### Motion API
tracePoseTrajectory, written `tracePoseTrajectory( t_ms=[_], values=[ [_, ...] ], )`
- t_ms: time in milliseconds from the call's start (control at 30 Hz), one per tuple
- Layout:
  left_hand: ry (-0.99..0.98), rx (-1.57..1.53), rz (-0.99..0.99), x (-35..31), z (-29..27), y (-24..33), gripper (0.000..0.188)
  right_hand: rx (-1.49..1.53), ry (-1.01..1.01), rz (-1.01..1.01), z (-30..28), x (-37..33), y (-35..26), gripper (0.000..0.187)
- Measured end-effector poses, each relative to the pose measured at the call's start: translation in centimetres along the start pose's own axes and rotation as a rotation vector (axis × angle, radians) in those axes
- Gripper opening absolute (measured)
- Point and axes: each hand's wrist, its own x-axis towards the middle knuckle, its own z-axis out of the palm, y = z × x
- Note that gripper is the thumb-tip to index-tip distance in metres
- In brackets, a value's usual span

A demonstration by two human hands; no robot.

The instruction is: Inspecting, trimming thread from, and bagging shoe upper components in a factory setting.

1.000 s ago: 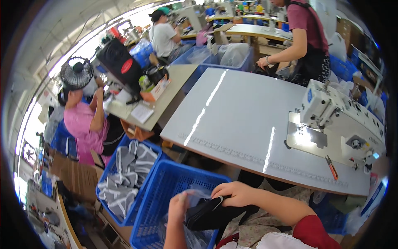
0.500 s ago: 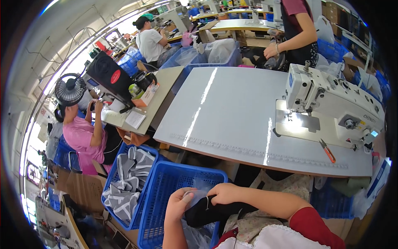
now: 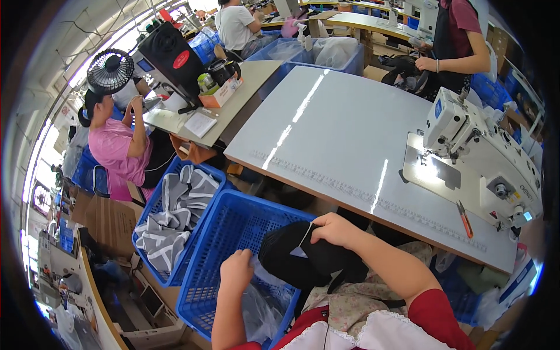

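Observation:
My right hand (image 3: 335, 230) pinches the top edge of a bundle of black cloth pieces (image 3: 289, 248), near a thin white cord or strip. The bundle spreads out over my lap and the near end of a blue basket. My left hand (image 3: 237, 270) is curled closed just left of the bundle, apart from it, above the basket; whatever its fingers hold, if anything, is hidden. Clear plastic bags (image 3: 256, 312) lie inside the blue basket (image 3: 230, 201) below. A floral cloth (image 3: 350, 312) covers my lap.
A second blue basket (image 3: 219, 178) holds grey pieces with white edging. Ahead stands a pale table (image 3: 326, 128) with a sewing machine (image 3: 478, 146) and orange-handled thread snips (image 3: 465, 220). One person in pink (image 3: 119, 143) sits left; another person's arm (image 3: 461, 61) works at back right.
The black bundle has risen and opened out under my right hand. My left hand has come away from it to the left and lower. The view has shifted.

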Motion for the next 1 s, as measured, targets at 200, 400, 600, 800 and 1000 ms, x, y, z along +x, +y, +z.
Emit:
tracePoseTrajectory(
  t_ms=[200, 400, 600, 800, 1000],
  values=[
    [-0.065, -1.507, -0.598, -0.6, 2.0, -0.3, 0.011, -0.289, 0.109, -0.048, -0.2, -0.3, -1.1, 0.024],
    [-0.197, -1.958, -0.631, 0.7, 2.9, 1.3, 0.025, -0.579, 0.209, -0.261, -0.1, 0.2, 1.0, 0.032],
    [0.034, -2.009, -0.489, 2.1, 1.3, 3.7, 0.03, -0.626, 0.158, -0.238, 0.4, 0.0, -0.1, 0.03],
    [0.069, -1.412, -0.377, 1.2, 1.2, 1.1, 0.031, -0.45, 0.099, -0.189, -1.7, 0.7, 0.7, 0.025],
    [0.04, -0.406, -0.16, -0.6, 2.7, -0.4, 0.025, -0.111, 0.09, -0.044, -2.6, 0.8, 1.1, 0.025]
  ],
)
